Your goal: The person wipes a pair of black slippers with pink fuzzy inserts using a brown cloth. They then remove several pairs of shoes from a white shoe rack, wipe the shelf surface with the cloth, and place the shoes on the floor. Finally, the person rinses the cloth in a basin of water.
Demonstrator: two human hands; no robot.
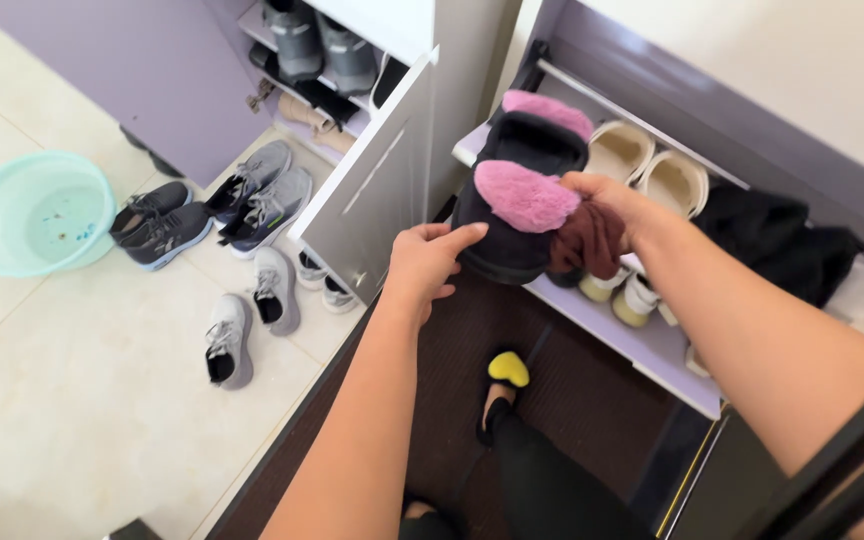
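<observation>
Two bare forearms reach over a dark mat: left hand (422,262), fingers loose, touches the edge of a black-and-pink slipper (517,195) at the shelf (652,345) lip; right hand (607,205) grips a maroon cloth (587,243) against it. Sneakers (252,200) crowd the tiled floor (72,400) beside a basin (37,212).

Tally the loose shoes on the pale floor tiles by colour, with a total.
Dark grey sneakers beside the teal basin: 2
Mid grey sneakers near the cabinet door: 2
Light grey sneakers lying apart on the tiles: 2
White shoes, partly hidden under the door: 2
Total: 8
</observation>
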